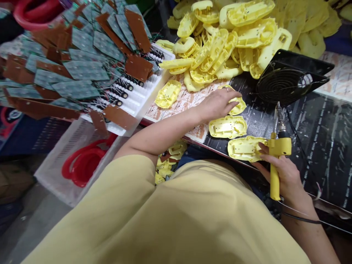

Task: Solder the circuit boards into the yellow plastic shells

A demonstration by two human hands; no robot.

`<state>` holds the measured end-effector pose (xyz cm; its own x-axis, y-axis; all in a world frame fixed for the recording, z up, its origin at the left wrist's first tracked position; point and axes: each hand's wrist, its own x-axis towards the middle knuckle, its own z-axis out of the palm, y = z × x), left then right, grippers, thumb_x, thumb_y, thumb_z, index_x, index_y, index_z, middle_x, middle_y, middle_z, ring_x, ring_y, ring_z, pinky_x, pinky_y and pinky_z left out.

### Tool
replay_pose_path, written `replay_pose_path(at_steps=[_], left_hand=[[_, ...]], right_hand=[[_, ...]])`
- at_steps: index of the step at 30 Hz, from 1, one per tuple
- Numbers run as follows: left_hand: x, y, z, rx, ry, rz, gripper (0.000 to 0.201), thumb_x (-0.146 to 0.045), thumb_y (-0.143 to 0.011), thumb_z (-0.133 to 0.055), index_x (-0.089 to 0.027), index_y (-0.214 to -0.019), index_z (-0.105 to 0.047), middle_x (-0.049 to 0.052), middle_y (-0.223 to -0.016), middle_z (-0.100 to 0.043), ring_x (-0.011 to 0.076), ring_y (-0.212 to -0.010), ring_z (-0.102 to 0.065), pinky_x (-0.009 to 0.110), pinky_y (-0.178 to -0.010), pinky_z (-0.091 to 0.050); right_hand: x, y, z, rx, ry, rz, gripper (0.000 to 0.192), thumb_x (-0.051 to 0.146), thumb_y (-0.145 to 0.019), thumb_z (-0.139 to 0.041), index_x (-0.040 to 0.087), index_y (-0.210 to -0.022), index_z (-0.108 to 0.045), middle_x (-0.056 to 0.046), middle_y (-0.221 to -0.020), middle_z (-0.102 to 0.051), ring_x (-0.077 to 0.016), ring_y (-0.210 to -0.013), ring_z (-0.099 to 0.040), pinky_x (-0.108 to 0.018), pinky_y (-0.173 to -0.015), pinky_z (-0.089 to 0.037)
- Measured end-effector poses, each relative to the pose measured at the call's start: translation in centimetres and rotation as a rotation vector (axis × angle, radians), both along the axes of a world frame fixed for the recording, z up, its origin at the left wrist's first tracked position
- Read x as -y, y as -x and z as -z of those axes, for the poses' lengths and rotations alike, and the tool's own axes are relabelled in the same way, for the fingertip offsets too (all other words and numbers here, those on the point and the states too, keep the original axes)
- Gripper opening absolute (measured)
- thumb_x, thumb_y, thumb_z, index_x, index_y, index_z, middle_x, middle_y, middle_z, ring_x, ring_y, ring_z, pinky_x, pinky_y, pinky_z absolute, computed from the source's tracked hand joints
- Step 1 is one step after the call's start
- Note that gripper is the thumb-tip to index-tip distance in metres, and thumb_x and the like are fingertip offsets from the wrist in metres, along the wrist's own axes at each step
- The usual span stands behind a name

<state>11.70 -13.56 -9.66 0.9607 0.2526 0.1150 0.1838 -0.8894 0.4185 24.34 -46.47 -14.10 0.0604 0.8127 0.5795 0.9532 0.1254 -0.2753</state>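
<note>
My left hand (217,104) reaches across to a yellow plastic shell (238,107), its curled fingers on the shell and partly covering it. My right hand (284,174) has a yellow soldering gun (275,179) against its fingers, metal tip pointing up towards the fan. Fingertips of that same hand also touch the right end of another yellow shell (244,148) at the table's front edge. Between the two hands lies a third yellow shell (227,127), open side up. A further shell (168,94) rests on the patterned sheet to the left.
A large heap of yellow shells (214,47) fills the back. Behind the soldering gun stands a black fan (283,82). At left, a white foam tray (148,95) carries many circuit boards (85,69) with wires. Below it, red rings (82,165) sit in a white crate (57,172).
</note>
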Motion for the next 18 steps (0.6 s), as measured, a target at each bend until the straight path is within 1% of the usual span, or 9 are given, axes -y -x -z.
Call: replay_pose_path(at_steps=[2,4,5,6,8,10,12,15,18], left_hand=[[0.0,0.2,0.0,0.047,-0.026,0.063,0.050,-0.034,-0.117,-0.039,-0.019,-0.155,-0.067,0.016,-0.156,-0.070,0.0298,-0.145,-0.067,0.051,-0.126,-0.050],[-0.2,0.7,0.1,0.029,-0.095,0.143,0.049,-0.041,-0.115,-0.047,-0.023,-0.155,-0.069,0.014,-0.169,-0.061,0.0331,-0.158,-0.057,0.056,-0.131,-0.043],[-0.3,1.1,0.2,-0.019,-0.128,0.189,0.051,-0.046,-0.113,-0.051,-0.025,-0.156,-0.068,0.013,-0.175,-0.055,0.0351,-0.165,-0.049,0.059,-0.134,-0.039],[-0.2,1.5,0.3,-0.083,-0.153,0.229,0.056,-0.050,-0.111,-0.055,-0.026,-0.159,-0.066,0.013,-0.179,-0.049,0.0367,-0.170,-0.042,0.061,-0.136,-0.036],[0.3,2.2,0.3,-0.208,-0.178,0.256,0.067,-0.057,-0.108,-0.058,-0.023,-0.166,-0.060,0.016,-0.184,-0.041,0.0398,-0.173,-0.036,0.062,-0.137,-0.034],[1.1,2.7,0.3,-0.273,-0.198,0.238,0.077,-0.060,-0.107,-0.058,-0.018,-0.171,-0.053,0.021,-0.185,-0.036,0.0428,-0.173,-0.035,0.062,-0.137,-0.035],[1.7,2.8,0.4,-0.283,-0.227,0.205,0.078,-0.058,-0.108,-0.056,-0.016,-0.174,-0.050,0.022,-0.186,-0.033,0.0436,-0.174,-0.034,0.061,-0.137,-0.036],[1.8,2.2,0.5,-0.277,-0.250,0.148,0.074,-0.052,-0.111,-0.052,-0.017,-0.176,-0.046,0.021,-0.186,-0.034,0.0415,-0.174,-0.034,0.062,-0.136,-0.036],[1.4,2.2,0.1,-0.233,-0.256,0.093,0.071,-0.053,-0.110,-0.055,-0.022,-0.174,-0.050,0.016,-0.184,-0.041,0.0393,-0.171,-0.040,0.062,-0.137,-0.035]], right_hand=[[-0.4,0.2,-0.5,0.021,-0.026,0.001,0.042,0.019,-0.096,-0.086,0.030,-0.133,-0.069,-0.006,-0.129,-0.083,-0.0227,-0.093,-0.083,-0.035,-0.085,-0.069],[-0.8,0.4,-1.0,0.027,-0.033,-0.016,0.036,0.024,-0.098,-0.085,0.029,-0.130,-0.069,-0.006,-0.127,-0.083,-0.0213,-0.084,-0.081,-0.034,-0.080,-0.069],[-1.0,0.5,-1.2,0.022,-0.036,-0.034,0.035,0.026,-0.099,-0.085,0.029,-0.130,-0.069,-0.006,-0.126,-0.084,-0.0214,-0.080,-0.080,-0.034,-0.078,-0.069],[-1.2,0.6,-1.3,0.014,-0.040,-0.044,0.038,0.027,-0.099,-0.085,0.031,-0.133,-0.068,-0.005,-0.123,-0.084,-0.0222,-0.078,-0.080,-0.034,-0.075,-0.069],[-1.6,0.6,-1.3,-0.005,-0.052,-0.048,0.051,0.024,-0.098,-0.084,0.035,-0.144,-0.065,-0.003,-0.117,-0.085,-0.0257,-0.077,-0.081,-0.038,-0.072,-0.070],[-2.0,0.6,-1.0,-0.017,-0.066,-0.044,0.067,0.020,-0.097,-0.085,0.039,-0.156,-0.060,-0.002,-0.114,-0.085,-0.0296,-0.081,-0.082,-0.041,-0.070,-0.072],[-2.7,0.5,-0.6,-0.013,-0.070,-0.044,0.078,0.017,-0.094,-0.085,0.041,-0.163,-0.056,-0.003,-0.117,-0.085,-0.0319,-0.086,-0.083,-0.042,-0.071,-0.073],[-4.0,0.6,-0.1,0.000,-0.067,-0.037,0.084,0.018,-0.094,-0.085,0.041,-0.168,-0.051,-0.006,-0.127,-0.083,-0.0338,-0.090,-0.084,-0.045,-0.072,-0.073],[-4.7,0.4,0.3,-0.014,-0.064,-0.044,0.085,0.020,-0.093,-0.086,0.042,-0.168,-0.051,-0.007,-0.128,-0.083,-0.0349,-0.092,-0.083,-0.046,-0.072,-0.071]])
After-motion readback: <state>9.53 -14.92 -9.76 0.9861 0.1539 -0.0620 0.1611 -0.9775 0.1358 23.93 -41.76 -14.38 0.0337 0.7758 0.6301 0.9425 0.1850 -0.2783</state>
